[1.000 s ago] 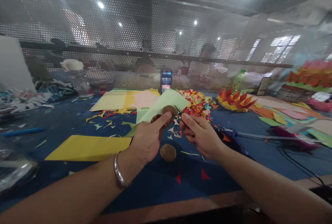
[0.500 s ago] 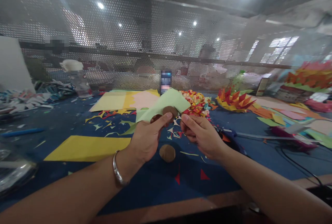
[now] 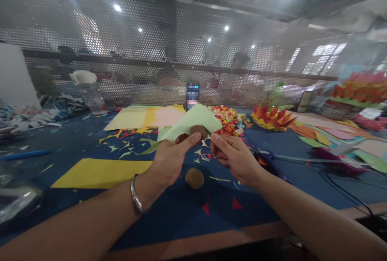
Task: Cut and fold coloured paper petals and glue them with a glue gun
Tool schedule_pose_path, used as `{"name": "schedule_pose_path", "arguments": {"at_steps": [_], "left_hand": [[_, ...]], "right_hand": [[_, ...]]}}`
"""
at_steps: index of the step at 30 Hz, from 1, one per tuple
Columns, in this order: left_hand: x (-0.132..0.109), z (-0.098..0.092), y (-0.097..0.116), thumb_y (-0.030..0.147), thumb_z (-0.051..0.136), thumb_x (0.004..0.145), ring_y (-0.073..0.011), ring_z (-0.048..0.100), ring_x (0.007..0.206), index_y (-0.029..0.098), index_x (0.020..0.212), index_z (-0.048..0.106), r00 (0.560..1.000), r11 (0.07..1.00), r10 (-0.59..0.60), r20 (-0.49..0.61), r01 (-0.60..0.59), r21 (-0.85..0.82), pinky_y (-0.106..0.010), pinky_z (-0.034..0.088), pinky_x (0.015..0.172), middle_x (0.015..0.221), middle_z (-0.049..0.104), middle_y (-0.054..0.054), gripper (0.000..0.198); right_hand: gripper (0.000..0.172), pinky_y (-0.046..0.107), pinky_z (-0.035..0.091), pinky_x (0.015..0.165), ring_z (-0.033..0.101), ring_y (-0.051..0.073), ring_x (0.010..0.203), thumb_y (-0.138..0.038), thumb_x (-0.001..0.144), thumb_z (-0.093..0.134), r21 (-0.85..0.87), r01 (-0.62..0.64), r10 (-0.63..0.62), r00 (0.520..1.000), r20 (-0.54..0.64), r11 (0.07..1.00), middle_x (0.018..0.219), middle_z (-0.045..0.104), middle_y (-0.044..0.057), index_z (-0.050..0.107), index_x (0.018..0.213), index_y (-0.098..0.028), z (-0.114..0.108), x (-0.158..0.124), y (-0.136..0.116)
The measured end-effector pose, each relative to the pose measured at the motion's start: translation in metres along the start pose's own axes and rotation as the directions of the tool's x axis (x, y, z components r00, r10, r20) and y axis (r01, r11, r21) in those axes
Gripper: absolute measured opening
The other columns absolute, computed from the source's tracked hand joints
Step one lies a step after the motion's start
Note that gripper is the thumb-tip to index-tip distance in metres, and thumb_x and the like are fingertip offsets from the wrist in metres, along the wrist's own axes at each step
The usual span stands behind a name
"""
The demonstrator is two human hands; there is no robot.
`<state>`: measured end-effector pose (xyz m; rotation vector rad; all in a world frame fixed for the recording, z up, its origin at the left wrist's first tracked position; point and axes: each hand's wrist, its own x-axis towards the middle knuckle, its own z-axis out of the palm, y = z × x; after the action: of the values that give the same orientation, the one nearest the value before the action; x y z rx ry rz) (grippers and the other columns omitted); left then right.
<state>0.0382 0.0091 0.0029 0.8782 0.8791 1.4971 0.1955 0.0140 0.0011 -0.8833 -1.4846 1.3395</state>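
My left hand [image 3: 169, 164] is closed, pinching a light green paper sheet [image 3: 196, 118] between thumb and fingers, with a brown round piece [image 3: 198, 131] held against it. My right hand [image 3: 236, 158] is closed just to the right of the sheet, its thumb almost touching the paper's edge; what its fingers hold is hidden. A second brown round piece [image 3: 194, 178] lies on the blue table cover [image 3: 75, 144] below both hands. A metal bangle sits on my left wrist.
A yellow sheet [image 3: 99, 173] lies at the left, and paper scraps are scattered about. Yellow and pink sheets [image 3: 145, 117], a heap of coloured paper bits [image 3: 229, 120] and a spiky orange paper piece [image 3: 272, 118] lie further back. Cables [image 3: 347, 188] run at the right, before a perforated screen [image 3: 151, 51].
Both hands keep their hold on the green paper and stay almost in place. The view has shifted very slightly.
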Motion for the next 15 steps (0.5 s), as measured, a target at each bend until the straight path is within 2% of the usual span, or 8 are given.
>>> {"name": "schedule_pose_path", "arguments": {"at_steps": [2, 6, 11, 15], "left_hand": [[0.0015, -0.0019, -0.0011, 0.028, 0.084, 0.059, -0.0073, 0.05, 0.047, 0.015, 0.047, 0.062, 0.999, 0.999, 0.047, 0.02, -0.047, 0.026, -0.022, 0.043, 0.052, 0.047, 0.056, 0.004, 0.028], [0.0048, -0.0052, -0.0033, 0.026, 0.081, 0.063, -0.0099, 0.059, 0.064, 0.016, 0.061, 0.07, 0.985, 0.993, 0.113, 0.128, -0.118, 0.026, -0.022, 0.048, 0.066, 0.065, 0.067, 0.001, 0.015], [0.0066, -0.0067, -0.0042, 0.027, 0.081, 0.064, -0.0115, 0.06, 0.061, 0.016, 0.06, 0.07, 0.987, 0.986, 0.106, 0.121, -0.12, 0.119, -0.023, 0.048, 0.06, 0.062, 0.067, -0.001, 0.015], [0.0078, -0.0065, -0.0025, 0.024, 0.08, 0.065, -0.014, 0.064, 0.069, 0.014, 0.069, 0.073, 0.979, 0.99, 0.115, 0.17, -0.127, 0.061, -0.026, 0.051, 0.069, 0.073, 0.071, -0.005, 0.013]], "right_hand": [[0.043, 0.02, 0.01, 0.037, 0.013, 0.004, 0.041, -0.053, 0.086, 0.057, -0.001, 0.002, -0.002, 1.0, -0.001, 1.0, 0.047, 0.021, -0.01, 0.051, 0.063, -0.017, 0.0002, -0.0001, -0.0004], [0.044, 0.02, 0.01, 0.037, 0.014, 0.004, 0.041, -0.054, 0.085, 0.058, -0.007, -0.005, 0.005, 1.0, -0.01, 1.0, 0.047, 0.022, -0.01, 0.05, 0.062, -0.017, 0.0011, -0.0004, -0.0016], [0.044, 0.02, 0.009, 0.037, 0.014, 0.004, 0.04, -0.053, 0.084, 0.059, -0.007, -0.01, 0.01, 1.0, -0.015, 1.0, 0.047, 0.022, -0.01, 0.05, 0.061, -0.017, 0.0011, -0.0007, -0.0019], [0.044, 0.02, 0.009, 0.037, 0.013, 0.004, 0.04, -0.052, 0.084, 0.059, 0.001, -0.019, 0.019, 1.0, -0.015, 1.0, 0.046, 0.021, -0.011, 0.05, 0.06, -0.017, 0.0023, -0.001, -0.0027]]}}
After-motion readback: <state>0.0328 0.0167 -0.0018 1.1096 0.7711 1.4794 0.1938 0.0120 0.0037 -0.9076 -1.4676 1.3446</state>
